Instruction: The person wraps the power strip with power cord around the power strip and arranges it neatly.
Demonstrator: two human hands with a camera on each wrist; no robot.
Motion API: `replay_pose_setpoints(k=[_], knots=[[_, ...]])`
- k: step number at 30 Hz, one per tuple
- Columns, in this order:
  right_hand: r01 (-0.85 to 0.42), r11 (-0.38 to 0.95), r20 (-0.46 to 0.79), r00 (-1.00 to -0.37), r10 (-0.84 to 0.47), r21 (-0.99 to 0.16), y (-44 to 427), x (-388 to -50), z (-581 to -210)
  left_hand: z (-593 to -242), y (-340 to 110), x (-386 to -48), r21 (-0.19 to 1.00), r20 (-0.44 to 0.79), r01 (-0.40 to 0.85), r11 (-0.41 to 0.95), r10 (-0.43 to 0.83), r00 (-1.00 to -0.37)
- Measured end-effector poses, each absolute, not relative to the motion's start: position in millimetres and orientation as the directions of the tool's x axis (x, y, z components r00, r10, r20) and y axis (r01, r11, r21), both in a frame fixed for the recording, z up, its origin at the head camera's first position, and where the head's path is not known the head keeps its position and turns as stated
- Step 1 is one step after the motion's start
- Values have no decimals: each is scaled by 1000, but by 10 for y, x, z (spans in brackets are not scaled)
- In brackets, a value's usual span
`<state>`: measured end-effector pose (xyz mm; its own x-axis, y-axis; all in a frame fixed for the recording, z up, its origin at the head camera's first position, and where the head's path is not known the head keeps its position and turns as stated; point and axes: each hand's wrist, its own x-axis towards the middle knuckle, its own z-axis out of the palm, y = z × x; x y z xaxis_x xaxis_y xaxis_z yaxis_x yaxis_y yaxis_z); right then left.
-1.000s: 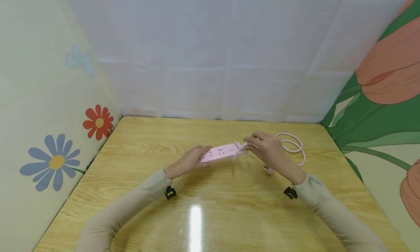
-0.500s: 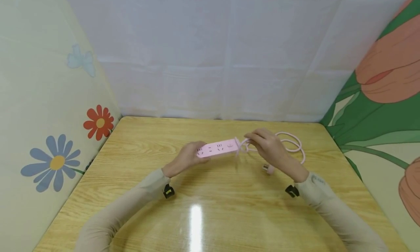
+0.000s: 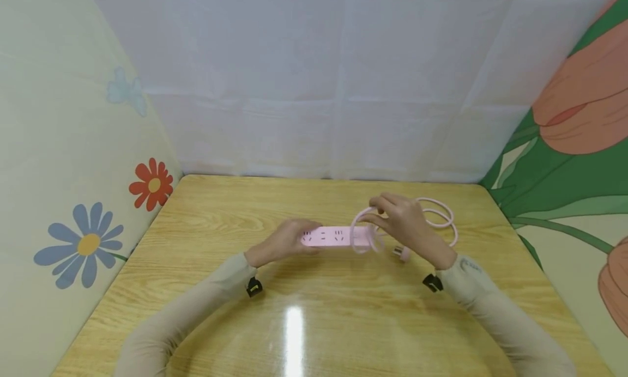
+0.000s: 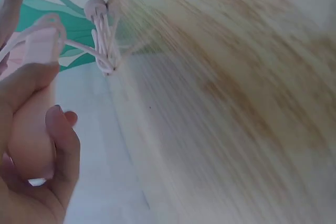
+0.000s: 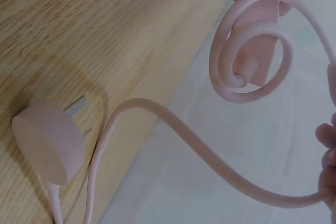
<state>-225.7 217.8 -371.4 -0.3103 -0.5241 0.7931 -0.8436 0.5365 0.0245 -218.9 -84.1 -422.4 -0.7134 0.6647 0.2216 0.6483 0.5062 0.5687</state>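
A pink power strip [image 3: 330, 236] is held by its left end in my left hand [image 3: 285, 242], its socket face toward the head camera. Thumb and fingers wrap around the strip's body [image 4: 32, 135] in the left wrist view. My right hand [image 3: 404, 223] pinches the strip's pink cord [image 5: 210, 167] beside the strip's other end. From the pinched part, a loop of cord curls in front of that end. Below the right hand, the plug [image 3: 404, 254] lies on the table with its metal prongs [image 5: 75, 105] showing in the right wrist view.
More cord [image 3: 444, 202] lies in loose loops on the wooden table [image 3: 235, 333], right of the right hand. A white cloth backdrop [image 3: 255, 83] stands behind the table. Flower-printed panels flank it at left and right.
The strip was tilted with its right end higher and now lies level, lower than half a second ago. The cord by the right hand now forms a wider loop across the strip's end.
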Motion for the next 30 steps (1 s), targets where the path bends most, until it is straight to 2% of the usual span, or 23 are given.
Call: replay_pose_setpoints(k=[5, 16, 23, 27, 30], knots=[[-849, 528, 774, -338, -536, -5, 2169, -2278, -3704, -4217, -851, -2180, 577, 255, 692, 434, 709, -658], [-883, 461, 740, -366, -565, -85, 2209, -2379, -3748, -4246, -868, -2169, 629, 355, 715, 305, 705, -614], [-847, 508, 711, -454, -536, -157, 2295, -2440, -3827, -4177, -890, -2173, 648, 438, 723, 242, 658, -613], [-834, 500, 675, -509, -534, -233, 2311, -2446, -3848, -4164, -884, -2186, 674, 450, 707, 215, 640, -623], [-832, 485, 657, -526, -540, -268, 2310, -2449, -3861, -4145, -872, -2176, 717, 445, 672, 185, 621, -645]])
